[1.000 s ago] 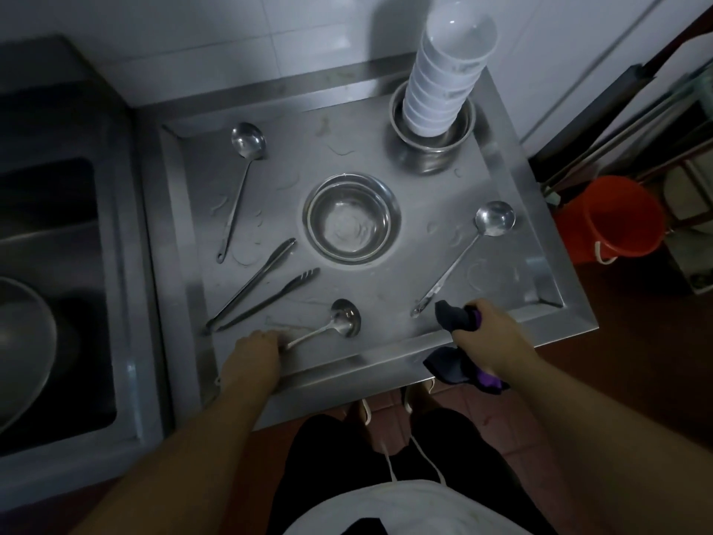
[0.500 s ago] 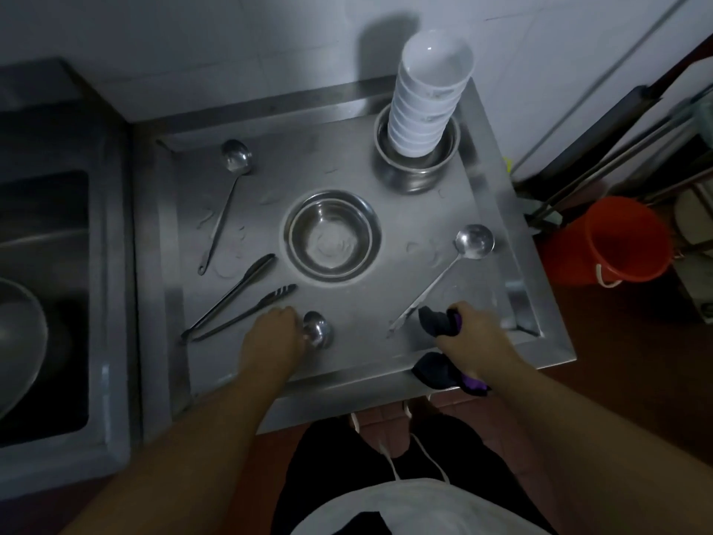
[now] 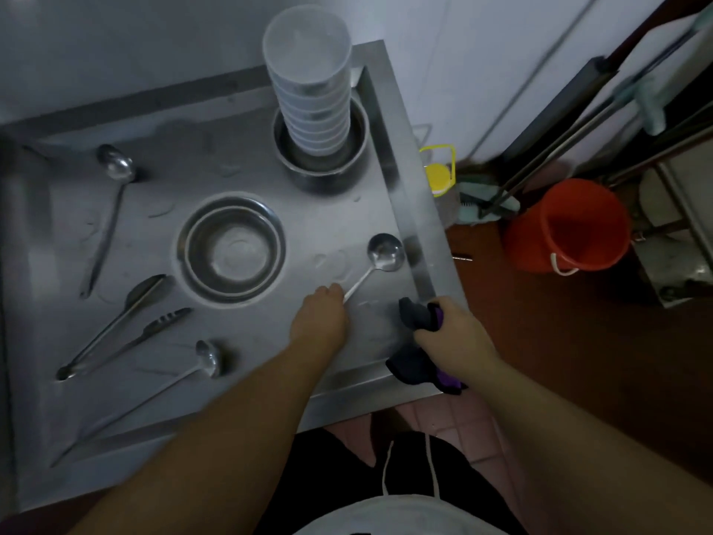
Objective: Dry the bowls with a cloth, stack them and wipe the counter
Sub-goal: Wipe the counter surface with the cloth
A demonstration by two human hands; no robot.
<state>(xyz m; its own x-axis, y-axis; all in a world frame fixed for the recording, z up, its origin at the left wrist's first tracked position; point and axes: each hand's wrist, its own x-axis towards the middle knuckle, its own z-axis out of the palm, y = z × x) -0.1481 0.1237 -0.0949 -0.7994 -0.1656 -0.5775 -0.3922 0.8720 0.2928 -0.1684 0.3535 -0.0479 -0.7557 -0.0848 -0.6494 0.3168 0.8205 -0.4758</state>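
A tall stack of white bowls (image 3: pixel 310 90) stands inside a steel pot (image 3: pixel 328 169) at the back right of the steel counter (image 3: pixel 328 225). A wide steel bowl (image 3: pixel 231 247) sits in the middle. My right hand (image 3: pixel 451 334) is shut on a dark purple cloth (image 3: pixel 418 364) at the counter's front right corner. My left hand (image 3: pixel 320 318) covers the handle end of the right ladle (image 3: pixel 380 256); whether the fingers grip it is hidden.
Another ladle (image 3: pixel 112 202) lies at the left, tongs (image 3: pixel 123 322) lie front left, and a third ladle (image 3: pixel 169 384) lies along the front edge. On the floor to the right are an orange bucket (image 3: pixel 567 225) and a yellow-capped bottle (image 3: pixel 438 175).
My left hand left the front ladle and moved right to the handle of the right ladle. The view shifted right. My right hand kept hold of the cloth.
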